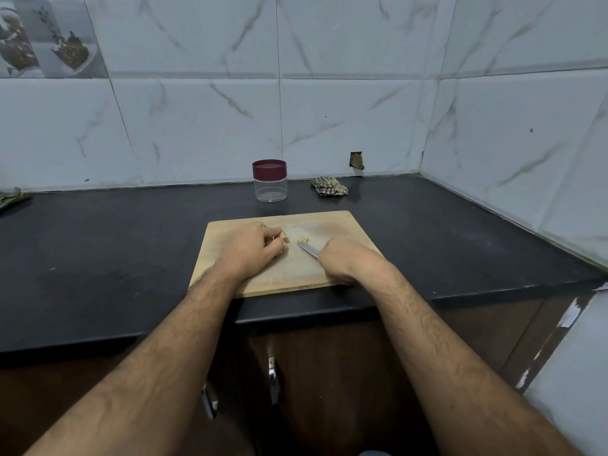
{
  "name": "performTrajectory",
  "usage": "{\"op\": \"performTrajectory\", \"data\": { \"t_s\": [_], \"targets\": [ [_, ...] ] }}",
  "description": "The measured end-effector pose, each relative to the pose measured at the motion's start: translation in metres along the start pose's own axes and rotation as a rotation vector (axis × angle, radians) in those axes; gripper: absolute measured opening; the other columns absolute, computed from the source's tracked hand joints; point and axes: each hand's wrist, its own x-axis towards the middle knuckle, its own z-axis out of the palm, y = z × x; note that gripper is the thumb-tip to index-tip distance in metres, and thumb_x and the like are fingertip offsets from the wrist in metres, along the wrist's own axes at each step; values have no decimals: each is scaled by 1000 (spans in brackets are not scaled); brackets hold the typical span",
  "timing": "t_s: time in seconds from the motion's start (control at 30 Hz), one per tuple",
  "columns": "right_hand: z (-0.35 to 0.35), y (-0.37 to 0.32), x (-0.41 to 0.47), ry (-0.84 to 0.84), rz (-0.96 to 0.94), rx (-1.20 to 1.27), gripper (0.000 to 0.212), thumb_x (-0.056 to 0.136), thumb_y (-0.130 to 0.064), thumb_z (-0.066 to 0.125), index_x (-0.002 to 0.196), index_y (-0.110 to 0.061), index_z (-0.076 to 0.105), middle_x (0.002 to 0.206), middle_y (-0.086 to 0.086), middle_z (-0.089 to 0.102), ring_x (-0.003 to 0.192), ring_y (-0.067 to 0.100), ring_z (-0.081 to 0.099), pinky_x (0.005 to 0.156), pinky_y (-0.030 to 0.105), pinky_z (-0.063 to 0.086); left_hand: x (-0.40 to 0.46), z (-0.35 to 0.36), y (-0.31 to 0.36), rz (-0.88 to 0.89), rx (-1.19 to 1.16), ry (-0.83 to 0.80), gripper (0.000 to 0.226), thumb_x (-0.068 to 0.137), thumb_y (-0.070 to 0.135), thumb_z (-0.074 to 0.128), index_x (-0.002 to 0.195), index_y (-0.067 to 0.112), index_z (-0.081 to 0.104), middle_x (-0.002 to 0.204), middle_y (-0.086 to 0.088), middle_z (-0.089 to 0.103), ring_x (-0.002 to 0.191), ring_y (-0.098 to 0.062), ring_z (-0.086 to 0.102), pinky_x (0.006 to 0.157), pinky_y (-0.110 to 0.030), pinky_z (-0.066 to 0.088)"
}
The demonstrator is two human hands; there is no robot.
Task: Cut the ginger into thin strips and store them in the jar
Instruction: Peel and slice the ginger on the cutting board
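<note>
Black desk [98, 251] carrying wooden cutting board [345, 232]. Behind it, lidded clear jar [270, 181]. On board: left hand [253, 248], fingers curled round ginger [283, 239]; right hand [345, 258], fingers clenched on knife [307, 249]. Cut strips [303, 239] just beside blade tip.

Head-worn view, forward and down, close over countertop [98, 258].

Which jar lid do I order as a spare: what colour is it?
Dark maroon; the lid shows in the head view.
</note>
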Motion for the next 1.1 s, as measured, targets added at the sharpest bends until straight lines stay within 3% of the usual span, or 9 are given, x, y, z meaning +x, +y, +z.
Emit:
{"op": "performTrajectory", "data": {
  "t_s": [0.1, 0.23, 0.33, 0.47, 0.53, 0.67, 0.87, 0.97, 1.1],
  "targets": [
    [-1, 1, -1, 34, -34, -11, 32, 94, 3, 37, 113, 4, 64, 102, 15, 62, 87, 30, 54, 72, 29, 41, -3, -4, 6, -21, -32, -13, 44, 81, 42, 45, 103, 16, 74, 90, -5, 64, 89, -23, 60, 83, -40, 49],
    [1, 4, 3, 212, -39, 35, 25, 88, -6, 41, 104, -10, 59, 82, 2, 55, 78, 23, 54, 58, 29, 37, -2, -8, 7, -48, -103, -58, 24, 92, 25, 54, 96, 14, 76, 94, -3, 73, 89, -20, 64, 86, -37, 50],
    [5, 1, -1, 228, -68, -2, 23, 87, -5, 41, 100, -11, 58, 104, 7, 62, 85, 26, 52, 66, 30, 38, 1, -15, 7, -62, -142, -111, 25, 97, 20, 51, 93, 17, 75, 92, 13, 69, 90, -11, 60, 87, -28, 44],
    [12, -1, -6, 198, -83, -21, 21, 87, -3, 39, 93, -11, 57, 113, 10, 64, 86, 25, 50, 67, 31, 39, 7, -25, 2, -95, -78, -191, 16, 88, 21, 52, 83, 15, 66, 83, 0, 61, 80, -15, 51, 87, -40, 47],
    [15, -1, -7, 194, -84, -28, 18, 87, -5, 40, 96, -14, 53, 104, 9, 62, 87, 25, 50, 71, 32, 40, 7, -31, 2, -113, -105, -231, 17, 87, 24, 56, 94, 23, 72, 89, -1, 68, 80, -14, 55, 86, -39, 49],
    [17, -2, -9, 202, -85, -40, 14, 89, -7, 41, 98, -16, 48, 88, 2, 53, 86, 25, 52, 68, 32, 39, 5, -40, 3, -101, -89, -305, 35, 90, 26, 67, 125, 30, 65, 104, 9, 70, 103, -11, 61, 83, -23, 40],
    [17, -7, -9, 165, -71, -56, 18, 89, -8, 38, 100, -16, 50, 80, 4, 62, 62, 20, 62, 51, 30, 41, 1, -32, 0, -153, -41, -168, 56, 83, 39, 77, 134, 26, 58, 94, 13, 67, 98, -6, 57, 67, -8, 31],
    [17, -7, -10, 153, -85, -93, 18, 90, -9, 39, 103, -16, 50, 83, 2, 63, 59, 17, 63, 53, 30, 43, 0, -28, 1, -144, 39, -102, 63, 76, 49, 80, 132, 27, 61, 91, 14, 65, 93, -6, 56, 67, -14, 33],
    [16, -7, -10, 152, -90, -150, 16, 90, -12, 43, 102, -18, 51, 82, 1, 60, 78, 22, 61, 54, 31, 36, -1, -33, 1, -129, 129, -111, 65, 72, 57, 79, 129, 31, 62, 101, 11, 59, 96, -7, 53, 75, -26, 37]
  ]
}}
